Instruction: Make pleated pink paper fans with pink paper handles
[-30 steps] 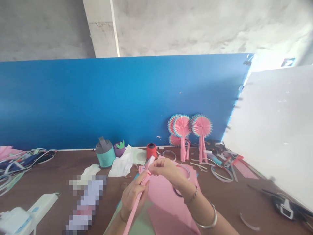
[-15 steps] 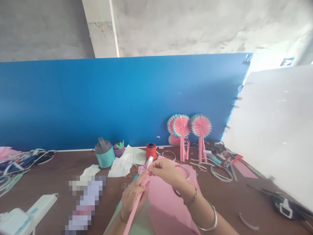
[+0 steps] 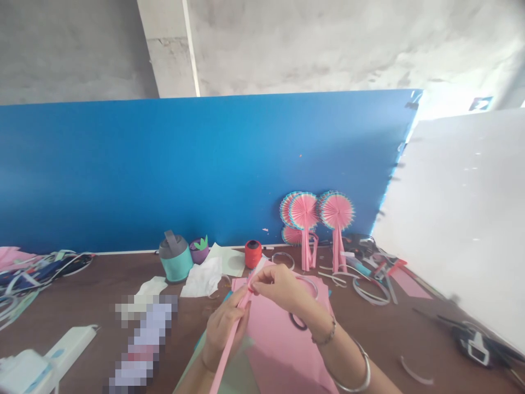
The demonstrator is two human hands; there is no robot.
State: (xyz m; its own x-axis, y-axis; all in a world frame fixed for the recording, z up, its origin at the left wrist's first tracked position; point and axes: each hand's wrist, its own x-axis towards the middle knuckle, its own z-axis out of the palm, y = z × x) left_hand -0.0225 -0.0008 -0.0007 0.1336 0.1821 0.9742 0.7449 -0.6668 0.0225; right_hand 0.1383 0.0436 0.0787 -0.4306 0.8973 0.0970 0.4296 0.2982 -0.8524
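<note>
My left hand (image 3: 225,326) is closed around a long, narrow folded pink paper strip (image 3: 225,353), which slants from the bottom edge up to my fingertips. My right hand (image 3: 274,284) pinches at the strip's upper end, thumb and forefinger together. What lies in that pinch is too small to make out. A trace of red shows at the strip there, and a pale end (image 3: 259,265) sticks up behind the fingers. Beneath both hands lie pink paper sheets (image 3: 283,345) over a pale green sheet (image 3: 235,369). Part of a dark scissors handle (image 3: 298,323) shows beside my right wrist.
Pink pleated paper fans (image 3: 304,212) lean against the blue partition (image 3: 184,175). A red spool (image 3: 253,254), teal cup (image 3: 176,262), purple pot (image 3: 199,251) and crumpled tissue (image 3: 202,278) stand behind. Strip coils (image 3: 371,290) lie right, a power strip (image 3: 76,350) left.
My right hand has shifted slightly at the strip's upper end and now covers more of the pale end. My left hand keeps its hold, almost unmoved.
</note>
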